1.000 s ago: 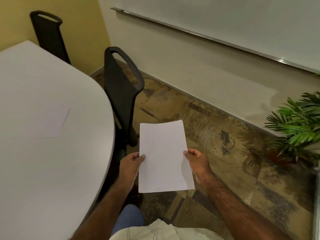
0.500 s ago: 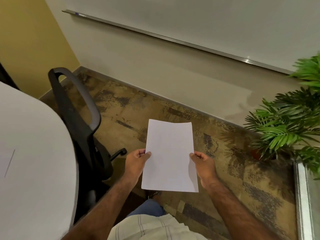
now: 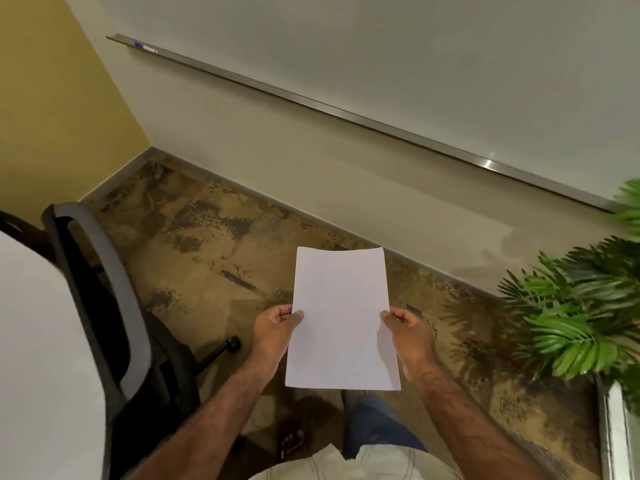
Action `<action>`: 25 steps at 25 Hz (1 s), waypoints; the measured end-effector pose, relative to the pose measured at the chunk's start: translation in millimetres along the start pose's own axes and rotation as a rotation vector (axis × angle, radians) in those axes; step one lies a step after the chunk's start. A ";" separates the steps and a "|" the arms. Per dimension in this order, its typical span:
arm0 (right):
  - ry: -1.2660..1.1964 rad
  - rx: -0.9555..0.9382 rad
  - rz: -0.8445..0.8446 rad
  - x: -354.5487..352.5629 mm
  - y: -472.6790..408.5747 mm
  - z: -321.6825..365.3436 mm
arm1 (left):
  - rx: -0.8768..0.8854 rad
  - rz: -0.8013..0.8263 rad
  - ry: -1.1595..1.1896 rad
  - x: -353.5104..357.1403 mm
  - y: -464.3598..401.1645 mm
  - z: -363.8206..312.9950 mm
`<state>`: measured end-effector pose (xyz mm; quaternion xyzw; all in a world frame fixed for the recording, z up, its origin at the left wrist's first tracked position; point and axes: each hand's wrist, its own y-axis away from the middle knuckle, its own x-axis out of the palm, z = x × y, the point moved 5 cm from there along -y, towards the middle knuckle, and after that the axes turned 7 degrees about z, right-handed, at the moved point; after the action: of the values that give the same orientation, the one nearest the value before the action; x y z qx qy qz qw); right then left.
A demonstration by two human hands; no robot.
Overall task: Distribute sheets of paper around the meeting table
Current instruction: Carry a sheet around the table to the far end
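I hold white sheets of paper in front of me, above the patterned floor, long side pointing away. My left hand pinches the left edge with thumb on top. My right hand pinches the right edge the same way. Whether it is one sheet or a thin stack cannot be told. The white meeting table fills the lower left corner of the view, apart from the paper.
A black office chair stands against the table edge, its wheel sticking out toward my left hand. A green potted plant stands on the right. A whiteboard ledge runs along the wall ahead.
The view has swung right: the table and the sheet lying on it slid out to the left, and the wall and plant came further in. Both hands keep the same hold on the paper.
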<state>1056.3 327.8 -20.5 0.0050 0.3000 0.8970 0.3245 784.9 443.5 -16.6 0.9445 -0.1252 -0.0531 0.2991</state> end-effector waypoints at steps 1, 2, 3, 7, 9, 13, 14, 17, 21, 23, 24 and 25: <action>0.016 0.008 0.010 4.8 -18.8 8.6 | -0.005 -0.016 0.002 2.7 -13.6 -9.5; 0.033 0.015 0.025 9.9 -35.9 16.0 | -0.011 -0.034 0.002 5.0 -26.2 -17.6; 0.050 0.024 0.044 16.5 -56.3 26.6 | -0.018 -0.057 0.000 7.8 -41.8 -27.9; 0.189 -0.043 0.149 45.6 -130.2 79.8 | -0.042 -0.147 0.015 16.1 -92.1 -69.0; 0.237 -0.080 0.214 61.5 -165.9 110.9 | -0.065 -0.217 0.033 18.2 -114.0 -91.2; 0.307 -0.128 0.343 93.8 -216.5 171.8 | -0.077 -0.308 0.119 13.7 -150.0 -123.9; 0.331 -0.136 0.366 102.9 -228.0 186.1 | -0.084 -0.326 0.152 11.8 -158.1 -131.3; 0.374 -0.159 0.436 135.8 -256.9 218.9 | -0.099 -0.379 0.214 2.9 -179.8 -144.5; 0.493 -0.163 0.521 198.8 -296.3 249.2 | -0.096 -0.451 0.312 -28.9 -220.9 -158.2; 0.555 -0.200 0.538 237.8 -318.3 266.4 | -0.092 -0.465 0.352 -50.7 -250.8 -166.8; 0.555 -0.211 0.540 255.9 -328.8 275.9 | -0.092 -0.470 0.366 -60.5 -265.3 -172.5; 0.538 -0.213 0.543 273.8 -338.4 285.2 | -0.092 -0.477 0.378 -69.4 -278.9 -179.0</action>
<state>1094.3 846.8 -20.6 -0.1847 0.2675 0.9455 -0.0161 806.5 781.1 -30.2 0.9259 0.1603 0.0492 0.3386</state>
